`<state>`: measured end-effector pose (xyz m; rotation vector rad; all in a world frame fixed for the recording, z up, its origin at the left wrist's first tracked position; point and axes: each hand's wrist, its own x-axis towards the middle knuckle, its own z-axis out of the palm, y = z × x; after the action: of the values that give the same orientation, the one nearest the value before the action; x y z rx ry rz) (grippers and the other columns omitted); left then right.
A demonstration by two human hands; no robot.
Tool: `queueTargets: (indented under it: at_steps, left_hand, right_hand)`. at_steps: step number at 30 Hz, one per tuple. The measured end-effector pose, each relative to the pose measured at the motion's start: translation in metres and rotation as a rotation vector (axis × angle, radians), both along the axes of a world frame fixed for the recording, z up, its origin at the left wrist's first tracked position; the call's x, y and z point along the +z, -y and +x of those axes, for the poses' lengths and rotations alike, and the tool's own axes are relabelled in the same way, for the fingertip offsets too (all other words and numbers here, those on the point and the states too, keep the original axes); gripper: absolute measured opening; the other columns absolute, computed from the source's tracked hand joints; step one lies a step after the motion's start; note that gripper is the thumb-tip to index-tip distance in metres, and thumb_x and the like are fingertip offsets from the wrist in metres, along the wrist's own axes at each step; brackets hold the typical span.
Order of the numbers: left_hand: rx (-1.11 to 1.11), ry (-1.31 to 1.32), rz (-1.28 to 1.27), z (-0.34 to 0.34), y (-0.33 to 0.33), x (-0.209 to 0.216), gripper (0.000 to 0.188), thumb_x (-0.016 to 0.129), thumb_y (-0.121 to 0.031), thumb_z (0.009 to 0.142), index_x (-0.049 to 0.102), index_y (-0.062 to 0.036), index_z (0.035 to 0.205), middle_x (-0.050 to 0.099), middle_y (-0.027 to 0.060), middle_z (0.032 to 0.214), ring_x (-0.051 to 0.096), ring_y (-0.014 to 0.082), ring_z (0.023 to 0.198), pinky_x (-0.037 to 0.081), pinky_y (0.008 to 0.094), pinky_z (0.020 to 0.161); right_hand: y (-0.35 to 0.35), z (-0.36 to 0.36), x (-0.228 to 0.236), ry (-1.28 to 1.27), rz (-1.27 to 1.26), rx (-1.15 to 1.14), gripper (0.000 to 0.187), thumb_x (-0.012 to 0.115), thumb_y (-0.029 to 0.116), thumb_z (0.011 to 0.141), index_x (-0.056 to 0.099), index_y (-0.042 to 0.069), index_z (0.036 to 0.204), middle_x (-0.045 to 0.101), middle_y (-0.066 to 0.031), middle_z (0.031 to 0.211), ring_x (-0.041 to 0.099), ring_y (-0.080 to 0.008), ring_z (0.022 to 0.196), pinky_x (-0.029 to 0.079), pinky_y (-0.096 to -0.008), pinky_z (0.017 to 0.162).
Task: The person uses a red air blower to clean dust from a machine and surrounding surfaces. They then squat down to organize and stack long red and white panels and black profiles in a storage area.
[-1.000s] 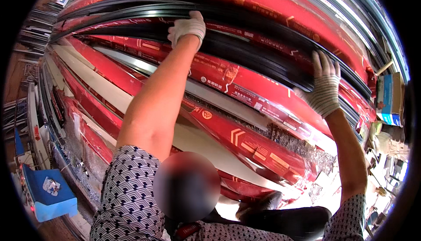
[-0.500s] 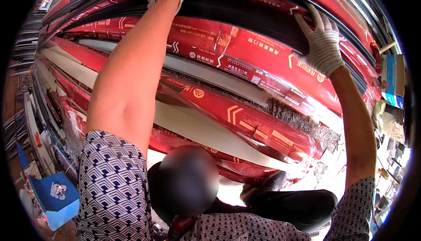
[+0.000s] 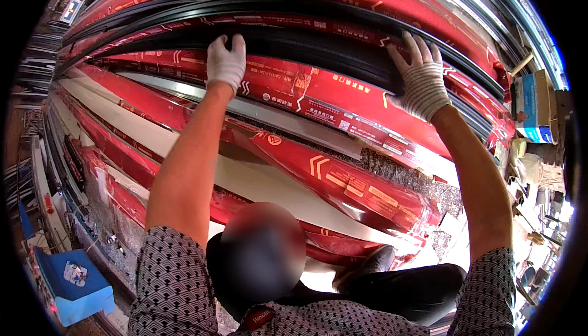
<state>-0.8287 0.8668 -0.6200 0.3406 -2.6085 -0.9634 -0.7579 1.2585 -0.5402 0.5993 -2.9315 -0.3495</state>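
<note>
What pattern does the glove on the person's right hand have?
The glove is whitish with thin, darker stripes, seen in the head view.

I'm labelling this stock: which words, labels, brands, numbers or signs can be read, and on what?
I won't copy wording or brands, only say where print stands:
Middle red bundle: pale print, a square code.
Lower red bundle: round orange sign, gold chevrons.
Red tag on the shirt: pale lettering.
Carton, right: marks too small to read.
Blue box, lower left: pale patch, too blurred to tell.
</note>
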Motion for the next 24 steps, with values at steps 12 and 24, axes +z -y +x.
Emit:
queueTargets:
  at_steps: [12, 24]
  left_hand:
    - [-0.003, 0.257, 0.235, 0.049, -0.001, -0.051, 0.059, 0.056, -0.043, 0.092, 0.051, 0.0059, 0.125, 0.057, 0.0238, 0.120, 0.055, 0.0366, 0.116, 0.041, 0.0400, 0.101]
    - [0.054, 0.383, 1.059, 0.029, -0.041, -0.033, 0.058, 0.047, -0.055, 0.096, 0.055, 0.0009, 0.110, 0.068, 0.0126, 0.095, 0.069, 0.0215, 0.079, 0.059, 0.0330, 0.067]
  right_hand:
    - [0.008, 0.021, 0.003, 0.049, 0.012, -0.074, 0.105, 0.083, 0.048, 0.060, 0.035, 0.017, 0.149, 0.024, -0.0192, 0.153, 0.024, -0.0363, 0.142, 0.015, -0.0591, 0.115]
    - [0.003, 0.028, -0.023, -0.088, -0.090, 0.045, 0.089, 0.082, 0.040, 0.065, 0.044, 0.016, 0.142, 0.036, -0.0193, 0.147, 0.036, -0.0368, 0.134, 0.024, -0.0585, 0.111]
